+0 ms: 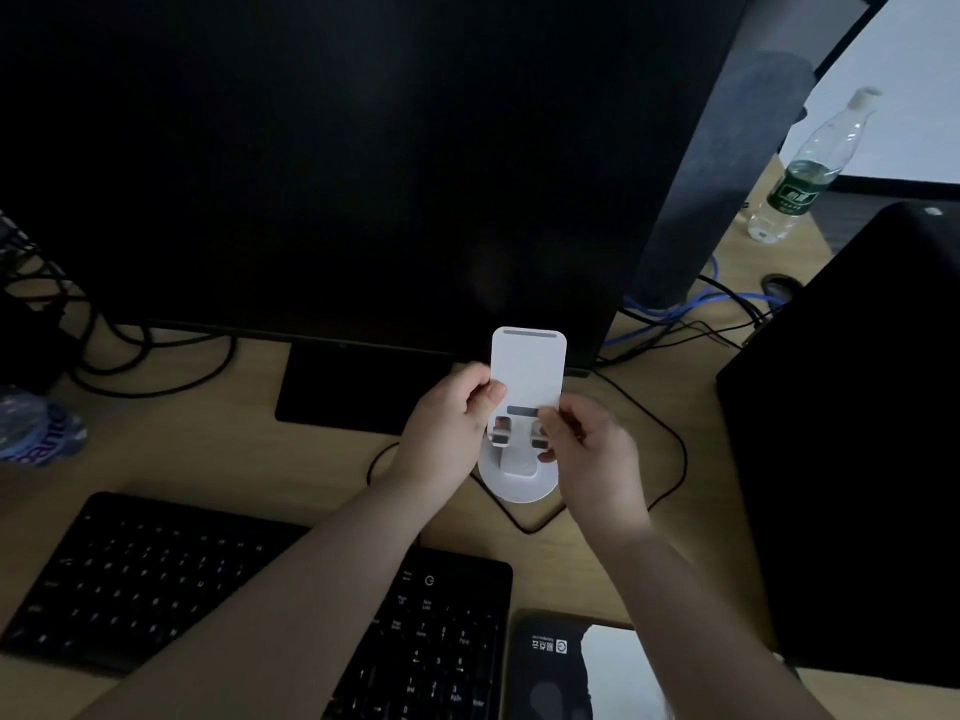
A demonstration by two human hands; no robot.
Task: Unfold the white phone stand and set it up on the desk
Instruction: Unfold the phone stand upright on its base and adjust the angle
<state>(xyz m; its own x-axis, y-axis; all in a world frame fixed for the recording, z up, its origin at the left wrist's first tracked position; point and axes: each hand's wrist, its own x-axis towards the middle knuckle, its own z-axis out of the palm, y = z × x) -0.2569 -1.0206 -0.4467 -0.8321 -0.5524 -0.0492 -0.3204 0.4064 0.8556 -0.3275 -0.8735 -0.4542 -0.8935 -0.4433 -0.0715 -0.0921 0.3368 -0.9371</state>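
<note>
The white phone stand (527,374) is opened up in front of the monitor, its flat back plate raised and its round base low over the wooden desk (208,449). My left hand (449,423) pinches the plate's left edge with thumb and fingers. At the plate's lower right edge, beside the two small support hooks, my right hand (587,449) grips it. Whether the base touches the desk I cannot tell.
A dark monitor (337,163) on its black foot (343,392) stands just behind the stand. A black keyboard (260,600) lies near me, a phone (566,667) beside it. Cables (670,459) loop around the stand. A black box (857,433) is at the right, a water bottle (810,168) beyond.
</note>
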